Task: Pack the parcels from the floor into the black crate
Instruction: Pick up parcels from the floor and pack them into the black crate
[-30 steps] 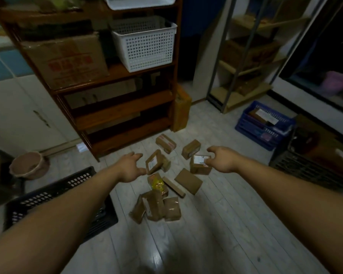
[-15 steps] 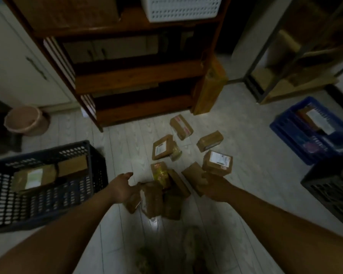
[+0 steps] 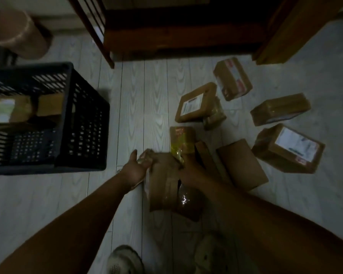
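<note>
The taped cardboard parcel (image 3: 162,186) is found on the floor (image 3: 139,95), right of the black crate (image 3: 83,119). The left hand (image 3: 136,172) is spread open against its edge; of the right hand (image 3: 190,172), the finger curl cannot be told. It is judged light, stiff and tape-slick: opposite edges are best clasped

The black perforated plastic crate (image 3: 83,123) looks hard and matt, while the pale wood-grain plank floor (image 3: 147,95) has a soft sheen. The nearest brown cardboard parcel (image 3: 183,200) is dull card bound in glossy clear tape that glints. The flat brown cardboard box (image 3: 244,165) is bare matt card, the small yellow-film parcel (image 3: 181,147) is crinkled and shiny, the white paper label (image 3: 295,147) looks smooth, and the dark brown wooden shelf unit (image 3: 186,36) is smooth and dull.
</note>
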Demonstrator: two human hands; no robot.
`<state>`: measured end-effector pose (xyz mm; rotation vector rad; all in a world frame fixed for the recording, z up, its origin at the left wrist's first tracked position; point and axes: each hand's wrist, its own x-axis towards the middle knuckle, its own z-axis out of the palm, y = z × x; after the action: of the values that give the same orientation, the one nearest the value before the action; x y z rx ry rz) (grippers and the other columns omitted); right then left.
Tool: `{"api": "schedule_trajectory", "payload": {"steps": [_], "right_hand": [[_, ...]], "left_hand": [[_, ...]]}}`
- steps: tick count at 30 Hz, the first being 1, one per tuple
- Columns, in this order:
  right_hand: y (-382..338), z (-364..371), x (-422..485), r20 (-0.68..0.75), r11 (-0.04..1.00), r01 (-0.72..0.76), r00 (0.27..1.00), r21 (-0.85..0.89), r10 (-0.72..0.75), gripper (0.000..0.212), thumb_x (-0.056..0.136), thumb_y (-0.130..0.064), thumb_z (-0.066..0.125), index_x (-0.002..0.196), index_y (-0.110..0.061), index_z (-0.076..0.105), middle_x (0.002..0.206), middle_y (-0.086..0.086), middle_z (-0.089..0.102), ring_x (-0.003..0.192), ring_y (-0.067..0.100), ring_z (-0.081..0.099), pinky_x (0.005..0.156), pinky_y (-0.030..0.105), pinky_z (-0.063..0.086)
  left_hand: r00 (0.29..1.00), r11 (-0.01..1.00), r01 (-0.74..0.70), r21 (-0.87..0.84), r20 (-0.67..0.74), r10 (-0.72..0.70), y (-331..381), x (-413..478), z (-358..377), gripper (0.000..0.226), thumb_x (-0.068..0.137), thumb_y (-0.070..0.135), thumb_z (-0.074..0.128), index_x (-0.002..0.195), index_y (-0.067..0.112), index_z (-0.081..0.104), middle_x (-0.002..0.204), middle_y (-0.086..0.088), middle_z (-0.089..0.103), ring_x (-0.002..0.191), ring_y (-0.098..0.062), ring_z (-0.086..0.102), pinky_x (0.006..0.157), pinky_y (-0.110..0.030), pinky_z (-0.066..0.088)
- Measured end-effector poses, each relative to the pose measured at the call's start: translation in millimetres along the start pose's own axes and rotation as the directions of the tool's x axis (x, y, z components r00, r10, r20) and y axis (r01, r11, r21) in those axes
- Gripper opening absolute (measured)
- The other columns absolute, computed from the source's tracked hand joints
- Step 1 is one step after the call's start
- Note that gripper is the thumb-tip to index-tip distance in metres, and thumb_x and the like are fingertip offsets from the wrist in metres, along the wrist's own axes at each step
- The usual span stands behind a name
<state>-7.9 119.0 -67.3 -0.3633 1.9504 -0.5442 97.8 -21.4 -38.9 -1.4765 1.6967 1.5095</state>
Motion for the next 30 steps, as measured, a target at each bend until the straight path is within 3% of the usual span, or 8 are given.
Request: {"api": "schedule_trajectory", "payload": {"steps": [3,7,10,15,19,22,25,30], "right_hand": [[11,31,33,0.09,0.994,0.002,0.996,0.114,-0.012,0.061,0.096,-0.003,0.047,0.149,-0.008,0.018,0.153,0.016,0.028,0.137,0.03,0.034,0.112,0.031,0.03],[15,51,22,0.034,0.994,0.024,0.999,0.111,-0.028,0.06,0.098,-0.024,0.045,0.15,-0.026,0.016,0.153,0.001,0.026,0.137,0.024,0.031,0.114,0.039,0.028],[0,44,-7,-0.084,0.994,0.05,0.996,0.093,-0.042,0.048,0.096,-0.038,0.046,0.14,-0.041,0.028,0.148,0.0,0.033,0.13,0.025,0.04,0.106,0.05,0.038],[-83,-8,-91,-0.189,0.977,0.193,0.966,0.088,-0.174,0.039,0.099,-0.026,0.046,0.137,-0.02,0.044,0.137,0.004,0.048,0.125,0.023,0.046,0.102,0.033,0.039],[-174,-45,-174,-0.267,0.95,0.29,0.931,0.118,-0.251,0.031,0.098,-0.025,0.047,0.129,-0.022,0.049,0.121,0.001,0.053,0.115,0.019,0.052,0.094,0.031,0.045],[-240,-60,-235,-0.299,0.927,0.355,0.903,0.119,-0.307,0.029,0.099,-0.028,0.045,0.127,-0.024,0.047,0.122,0.0,0.05,0.114,0.016,0.049,0.091,0.028,0.041],[-299,-58,-287,-0.307,0.906,0.402,0.886,0.132,-0.349,0.024,0.099,-0.027,0.045,0.123,-0.027,0.046,0.118,-0.006,0.05,0.111,0.012,0.049,0.087,0.025,0.04],[-397,-22,-351,-0.215,0.91,0.397,0.905,0.118,-0.368,0.05,0.088,-0.049,0.056,0.127,-0.02,0.045,0.138,-0.003,0.037,0.118,0.016,0.045,0.096,0.038,0.046]], "left_hand": [[0.987,0.979,0.154,-0.135,0.066,-0.146,-17,30,19,0.065,0.094,0.051,0.043,0.148,0.023,0.02,0.144,-0.015,0.042,0.126,-0.038,0.043,0.092,-0.049,0.041],[0.978,0.957,0.182,-0.224,0.138,-0.154,-28,32,22,0.036,0.097,0.044,0.038,0.118,0.02,0.055,0.108,-0.008,0.061,0.106,-0.031,0.055,0.097,-0.053,0.045],[0.983,0.947,0.167,-0.273,0.124,-0.138,-16,2,5,0.034,0.096,0.039,0.041,0.122,0.021,0.052,0.109,-0.008,0.059,0.103,-0.028,0.055,0.088,-0.045,0.051],[0.99,0.929,0.114,-0.351,0.114,-0.079,44,-92,-53,0.046,0.097,0.053,0.028,0.127,0.025,0.05,0.116,0.001,0.059,0.104,-0.018,0.056,0.082,-0.036,0.049],[0.999,0.951,-0.043,-0.305,-0.021,0.039,83,-186,-116,0.033,0.1,0.043,0.03,0.099,0.027,0.059,0.095,0.004,0.061,0.08,-0.007,0.054,0.065,-0.026,0.041],[0.998,0.934,0.025,-0.357,-0.048,-0.045,81,-248,-170,0.042,0.095,0.049,0.042,0.113,0.012,0.049,0.106,-0.003,0.058,0.092,-0.019,0.056,0.077,-0.035,0.041],[0.993,0.824,0.116,-0.554,0.097,-0.074,68,-302,-229,0.049,0.092,0.05,0.048,0.124,0.014,0.053,0.115,-0.013,0.066,0.102,-0.036,0.064,0.077,-0.046,0.054],[0.986,0.804,-0.132,-0.58,-0.157,0.049,51,-363,-338,0.047,0.089,0.031,0.062,0.131,0.021,0.044,0.121,-0.013,0.062,0.098,-0.035,0.065,0.069,-0.052,0.058]]}}
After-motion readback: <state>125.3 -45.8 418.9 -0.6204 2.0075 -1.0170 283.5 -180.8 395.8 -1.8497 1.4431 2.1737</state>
